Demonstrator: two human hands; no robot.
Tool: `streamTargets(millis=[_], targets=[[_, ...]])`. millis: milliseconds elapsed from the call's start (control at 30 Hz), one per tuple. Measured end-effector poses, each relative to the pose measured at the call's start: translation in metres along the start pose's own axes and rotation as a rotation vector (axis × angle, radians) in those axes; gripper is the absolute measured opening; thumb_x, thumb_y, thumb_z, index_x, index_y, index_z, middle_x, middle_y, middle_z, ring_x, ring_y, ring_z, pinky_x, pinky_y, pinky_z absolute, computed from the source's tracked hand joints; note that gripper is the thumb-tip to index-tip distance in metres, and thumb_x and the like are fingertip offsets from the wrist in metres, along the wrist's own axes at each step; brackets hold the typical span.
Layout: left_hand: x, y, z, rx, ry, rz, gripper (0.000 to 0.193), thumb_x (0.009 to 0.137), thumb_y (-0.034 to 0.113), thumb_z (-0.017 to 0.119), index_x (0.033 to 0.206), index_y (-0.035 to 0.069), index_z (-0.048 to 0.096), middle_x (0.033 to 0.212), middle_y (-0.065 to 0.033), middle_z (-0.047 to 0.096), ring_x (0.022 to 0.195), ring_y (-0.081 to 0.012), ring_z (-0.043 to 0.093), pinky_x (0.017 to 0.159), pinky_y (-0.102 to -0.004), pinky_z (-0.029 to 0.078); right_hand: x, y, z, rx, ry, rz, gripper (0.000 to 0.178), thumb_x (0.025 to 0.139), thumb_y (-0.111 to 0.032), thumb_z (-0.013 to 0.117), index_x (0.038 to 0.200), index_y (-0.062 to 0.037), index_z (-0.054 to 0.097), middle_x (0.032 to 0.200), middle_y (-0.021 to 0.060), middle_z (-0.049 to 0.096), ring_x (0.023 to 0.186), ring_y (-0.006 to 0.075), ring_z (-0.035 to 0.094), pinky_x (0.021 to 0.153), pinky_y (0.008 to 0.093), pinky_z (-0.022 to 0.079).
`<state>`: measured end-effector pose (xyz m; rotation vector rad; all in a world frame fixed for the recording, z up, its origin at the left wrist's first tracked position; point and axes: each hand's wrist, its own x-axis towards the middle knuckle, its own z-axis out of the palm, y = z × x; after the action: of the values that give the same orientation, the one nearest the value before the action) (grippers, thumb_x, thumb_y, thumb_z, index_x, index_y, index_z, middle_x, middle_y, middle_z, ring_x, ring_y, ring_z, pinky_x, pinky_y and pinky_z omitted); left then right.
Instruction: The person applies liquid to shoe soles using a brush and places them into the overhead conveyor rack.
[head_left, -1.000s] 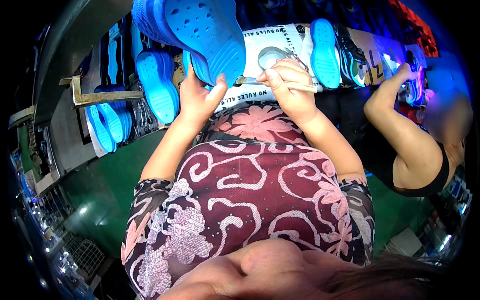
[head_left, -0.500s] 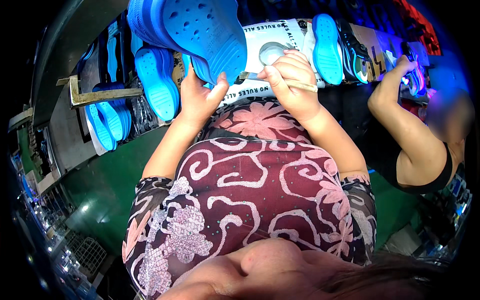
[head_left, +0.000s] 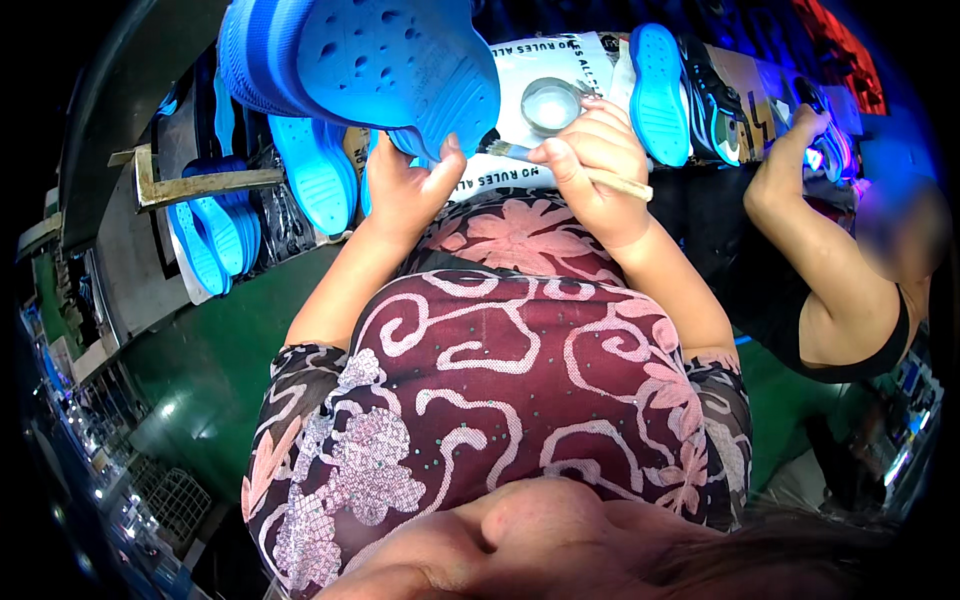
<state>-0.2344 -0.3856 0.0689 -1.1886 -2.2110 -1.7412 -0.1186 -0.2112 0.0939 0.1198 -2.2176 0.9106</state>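
A large blue shoe sole [head_left: 390, 60], its inner face dotted with small holes, is tilted up close at the upper middle. My left hand [head_left: 408, 188] is closed on its lower edge, the thumb lying against the rim. In my right hand [head_left: 602, 170] is a brush [head_left: 625, 184] with a pale handle, its bristles pointing left toward the sole's edge and apart from it. Just beyond that hand a small round glass dish [head_left: 551, 106] stands on a white printed plastic sheet [head_left: 515, 172].
More blue soles [head_left: 318, 185] lie at the left, some stacked [head_left: 222, 225] near a metal bracket [head_left: 205, 190]. To the right are another blue sole [head_left: 659, 95] and a black shoe upper [head_left: 712, 100]. A co-worker's arm [head_left: 800, 215] reaches over the bench at far right.
The sole in my left hand has shifted slightly left and its inner face has turned. My right hand and the brush have moved a little right and down, uncovering more of the dish.
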Motion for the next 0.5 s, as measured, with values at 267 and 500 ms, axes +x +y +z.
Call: streamTargets(millis=[267, 500], targets=[[0.003, 0.01, 0.001, 0.016, -0.042, -0.022, 0.025, 0.068, -0.001, 0.061, 0.093, -0.003, 0.056, 0.083, -0.0127, 0.061, 0.071, -0.0174, 0.06, 0.064, -0.0271, 0.047, 0.003, 0.001, 0.007, 0.065, 0.057, -0.017, 0.023, 0.079, -0.018, 0.059, 0.059, -0.0076, 0.06, 0.056, 0.0032, 0.055, 0.055, 0.0214, 0.052, 0.073, 0.0351, 0.04], [0.009, 0.011, -0.001, 0.033, -0.028, 0.173, 0.02, 0.07, 0.002, 0.061, 0.09, -0.001, 0.06, 0.084, -0.0111, 0.061, 0.071, -0.0214, 0.059, 0.066, -0.0303, 0.047, 0.002, -0.006, -0.001, 0.123, 0.012, 0.058, 0.024, 0.08, -0.016, 0.058, 0.058, -0.0075, 0.061, 0.053, 0.0031, 0.054, 0.054, 0.0212, 0.051, 0.071, 0.0335, 0.04]])
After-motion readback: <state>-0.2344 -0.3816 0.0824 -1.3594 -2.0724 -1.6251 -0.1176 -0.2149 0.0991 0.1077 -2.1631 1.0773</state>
